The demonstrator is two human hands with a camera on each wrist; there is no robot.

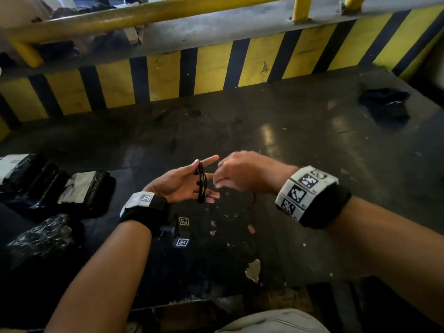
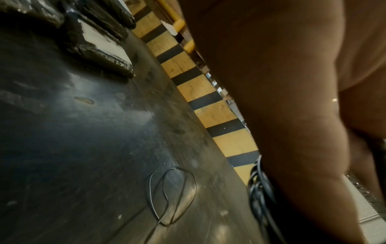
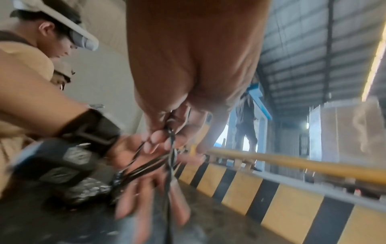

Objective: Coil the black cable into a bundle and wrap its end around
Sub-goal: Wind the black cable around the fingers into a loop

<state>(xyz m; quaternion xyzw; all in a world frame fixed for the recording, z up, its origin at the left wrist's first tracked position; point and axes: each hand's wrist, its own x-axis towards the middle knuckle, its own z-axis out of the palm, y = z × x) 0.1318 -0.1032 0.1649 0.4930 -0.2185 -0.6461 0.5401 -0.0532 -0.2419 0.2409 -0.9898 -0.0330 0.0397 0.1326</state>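
The black cable [image 1: 201,182] is wound in several turns around the straight, spread fingers of my left hand [image 1: 185,182], which is held palm up above the dark table [image 1: 300,145]. My right hand [image 1: 222,185] is just to the right of the coil and pinches a strand of the cable between thumb and fingertips. A loose tail [image 1: 252,200] hangs from there to the table. In the left wrist view the coil [image 2: 259,189] sits by the hand, and slack cable [image 2: 171,194] lies looped on the table. The right wrist view shows the pinched strand [image 3: 171,148] crossing my left hand [image 3: 146,189].
Black wrapped packages [image 1: 48,186] lie at the left of the table. A dark cloth [image 1: 384,105] sits at the back right. A yellow and black striped barrier [image 1: 211,68] with a yellow rail [image 1: 144,15] lines the far edge. Small marker tags [image 1: 183,221] lie below my left wrist.
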